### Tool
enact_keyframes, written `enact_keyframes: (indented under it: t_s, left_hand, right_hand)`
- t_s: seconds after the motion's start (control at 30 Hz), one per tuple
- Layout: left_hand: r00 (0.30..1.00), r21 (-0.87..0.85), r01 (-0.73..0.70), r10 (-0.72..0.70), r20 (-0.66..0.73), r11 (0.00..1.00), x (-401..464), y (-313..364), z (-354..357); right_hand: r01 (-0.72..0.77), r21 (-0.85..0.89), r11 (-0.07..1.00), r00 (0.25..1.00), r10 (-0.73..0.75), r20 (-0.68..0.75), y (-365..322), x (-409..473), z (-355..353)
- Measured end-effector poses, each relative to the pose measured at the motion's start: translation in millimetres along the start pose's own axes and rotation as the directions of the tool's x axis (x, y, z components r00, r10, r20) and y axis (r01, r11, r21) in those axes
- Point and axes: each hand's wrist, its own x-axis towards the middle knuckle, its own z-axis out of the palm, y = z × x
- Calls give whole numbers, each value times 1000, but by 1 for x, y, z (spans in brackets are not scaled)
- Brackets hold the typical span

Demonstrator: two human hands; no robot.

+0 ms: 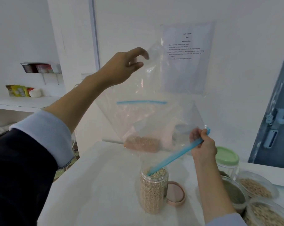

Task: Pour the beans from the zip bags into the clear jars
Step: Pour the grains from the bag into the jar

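Clear zip bag (147, 98) pinched aloft by left hand (121, 67) | blue zipper mouth gripped by right hand (203, 147) over bean-filled clear jar (152, 188) | mouth best kept centred.

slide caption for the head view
Both hands, left hand and right hand, upend a zip bag over a bean-filled clear jar.

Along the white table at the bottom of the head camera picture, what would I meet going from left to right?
Open clear jar full of beans → pink lid lying flat → right hand gripping the bag's blue zip → green-lidded jar → tubs of grain.
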Motion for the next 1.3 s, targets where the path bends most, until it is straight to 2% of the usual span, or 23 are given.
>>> enact_keyframes:
  t_s: [0.13,0.4,0.73,0.83,1.07,1.3]
  left_hand:
    - [998,-8,-30,30,-53,1000,3,4,4]
    - [996,-20,-55,53,-73,998,8,9,11]
    - [993,21,-104,105,-48,994,15,14,13]
    - [994,13,-102,103,-39,995,14,12,13]
    - [998,-73,-59,60,17,996,5,6,-1]
    - [986,-155,155,-145,78,976,-18,-29,-25]
  right_hand:
    - [-31,-1,1000,999,31,25,4,-1,1]
    - [-14,4,1000,999,15,-34,0,0,0]
    - [-35,26,999,999,35,12,3,0,1]
    - [-72,53,996,995,68,75,3,0,-1]
    - [-88,104,991,991,77,105,9,7,-5]
    - [-78,113,991,991,64,121,18,10,-10]
